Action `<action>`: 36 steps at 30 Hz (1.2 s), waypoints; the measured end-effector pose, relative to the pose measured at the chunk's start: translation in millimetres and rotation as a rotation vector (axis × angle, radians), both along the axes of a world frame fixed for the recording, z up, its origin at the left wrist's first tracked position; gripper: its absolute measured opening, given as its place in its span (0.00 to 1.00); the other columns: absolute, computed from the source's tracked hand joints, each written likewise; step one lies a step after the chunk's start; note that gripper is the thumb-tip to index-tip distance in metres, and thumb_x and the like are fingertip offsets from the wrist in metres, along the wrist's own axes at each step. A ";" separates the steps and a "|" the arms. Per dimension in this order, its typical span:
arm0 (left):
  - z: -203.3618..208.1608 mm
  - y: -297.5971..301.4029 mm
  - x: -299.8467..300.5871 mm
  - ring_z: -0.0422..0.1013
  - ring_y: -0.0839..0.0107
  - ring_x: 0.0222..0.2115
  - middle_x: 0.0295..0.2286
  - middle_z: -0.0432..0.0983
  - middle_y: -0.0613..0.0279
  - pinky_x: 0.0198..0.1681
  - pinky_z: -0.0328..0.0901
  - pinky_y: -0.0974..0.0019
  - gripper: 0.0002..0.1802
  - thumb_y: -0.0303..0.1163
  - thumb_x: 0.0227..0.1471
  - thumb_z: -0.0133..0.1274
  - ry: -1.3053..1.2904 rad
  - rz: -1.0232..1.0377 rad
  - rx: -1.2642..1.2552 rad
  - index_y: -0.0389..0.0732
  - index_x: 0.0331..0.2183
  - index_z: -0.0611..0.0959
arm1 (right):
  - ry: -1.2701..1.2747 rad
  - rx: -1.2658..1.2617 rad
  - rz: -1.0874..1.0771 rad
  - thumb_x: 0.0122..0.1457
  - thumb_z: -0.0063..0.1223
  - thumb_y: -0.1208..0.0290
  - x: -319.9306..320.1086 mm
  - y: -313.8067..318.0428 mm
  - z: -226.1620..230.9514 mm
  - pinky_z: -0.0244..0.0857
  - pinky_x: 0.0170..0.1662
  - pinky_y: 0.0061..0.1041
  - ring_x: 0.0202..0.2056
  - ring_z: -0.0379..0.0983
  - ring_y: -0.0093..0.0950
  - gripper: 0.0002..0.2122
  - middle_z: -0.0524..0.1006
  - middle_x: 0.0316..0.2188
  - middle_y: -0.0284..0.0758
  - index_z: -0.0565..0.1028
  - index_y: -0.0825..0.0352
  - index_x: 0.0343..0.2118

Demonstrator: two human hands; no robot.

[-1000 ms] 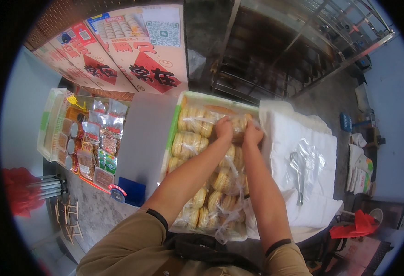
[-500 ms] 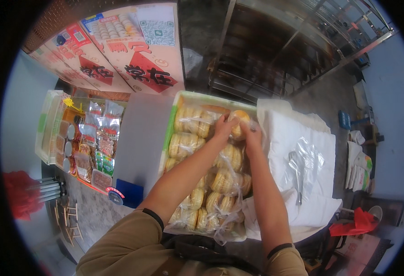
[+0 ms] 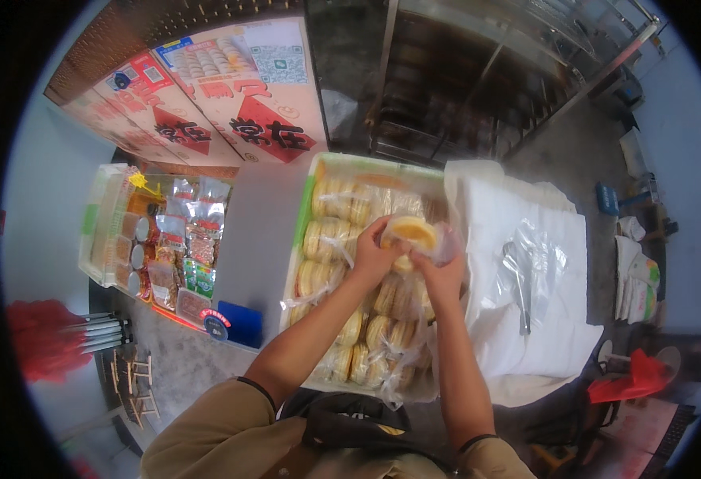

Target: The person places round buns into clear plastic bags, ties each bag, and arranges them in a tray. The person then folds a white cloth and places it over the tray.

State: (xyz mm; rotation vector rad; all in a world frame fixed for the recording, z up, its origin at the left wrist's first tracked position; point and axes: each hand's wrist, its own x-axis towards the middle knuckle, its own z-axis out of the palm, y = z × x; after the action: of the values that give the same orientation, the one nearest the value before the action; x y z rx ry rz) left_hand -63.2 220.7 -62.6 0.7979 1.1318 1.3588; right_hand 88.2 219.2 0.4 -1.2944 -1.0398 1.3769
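Note:
Both hands grip a clear plastic bag of round, flat, golden flatbreads [image 3: 412,232], raised above a white and green box [image 3: 306,209]. My left hand [image 3: 375,255] closes on the bag's left side. On its right and lower side, my right hand [image 3: 444,274] has its fingers closed around the plastic. The top flatbread's yellow face shows through the bag; the ones beneath are mostly hidden. Below my hands, the box holds several rows of similar bagged flatbreads [image 3: 321,279], stacked on their edges.
White cloth [image 3: 490,227] lies right of the box, with metal tongs [image 3: 521,291] on clear plastic. A grey tabletop [image 3: 259,231] separates the box from a bin of packaged foods [image 3: 107,231]. Behind are a printed panel [image 3: 266,120] and a metal rack [image 3: 454,88].
The held bag has tipped so the top flatbread's face shows more, and both hands have shifted slightly lower and nearer. The whole view has also shifted a little.

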 end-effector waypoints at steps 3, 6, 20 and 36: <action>9.5 -43.6 -5.0 0.71 0.71 0.53 0.52 0.75 0.62 0.58 0.67 0.66 0.41 0.35 0.50 0.71 -0.123 -0.140 0.117 0.35 0.61 0.71 | 0.114 0.151 0.073 0.53 0.70 0.75 7.7 -50.6 5.5 0.71 0.57 0.32 0.57 0.71 0.32 0.38 0.72 0.56 0.40 0.62 0.70 0.66; 12.2 -95.7 2.0 0.71 0.71 0.54 0.53 0.74 0.62 0.59 0.66 0.64 0.45 0.46 0.50 0.71 -0.223 -0.185 0.070 0.35 0.61 0.70 | 0.240 0.085 0.134 0.54 0.69 0.78 21.3 -99.7 1.6 0.64 0.63 0.32 0.60 0.68 0.32 0.42 0.67 0.62 0.41 0.56 0.71 0.69; 37.2 -246.1 67.1 0.75 0.73 0.46 0.44 0.80 0.62 0.52 0.70 0.66 0.37 0.49 0.51 0.71 0.050 -0.069 0.076 0.33 0.52 0.79 | -0.051 0.107 0.125 0.51 0.77 0.65 88.3 -230.0 -2.7 0.70 0.55 0.29 0.50 0.76 0.27 0.31 0.80 0.49 0.38 0.75 0.73 0.55; 107.2 -276.3 85.9 0.76 0.66 0.42 0.41 0.78 0.54 0.46 0.70 0.63 0.43 0.62 0.41 0.73 0.077 -0.070 0.503 0.32 0.44 0.84 | -0.332 0.555 0.217 0.46 0.68 0.32 120.1 -268.0 30.5 0.62 0.62 0.40 0.56 0.71 0.40 0.50 0.73 0.54 0.45 0.69 0.73 0.61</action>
State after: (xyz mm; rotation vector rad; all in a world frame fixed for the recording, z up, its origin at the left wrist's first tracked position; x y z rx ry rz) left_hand 22.7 -55.7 44.6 1.2470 0.8146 1.5868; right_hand 208.3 -48.8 30.9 -1.0241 -1.6894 0.9319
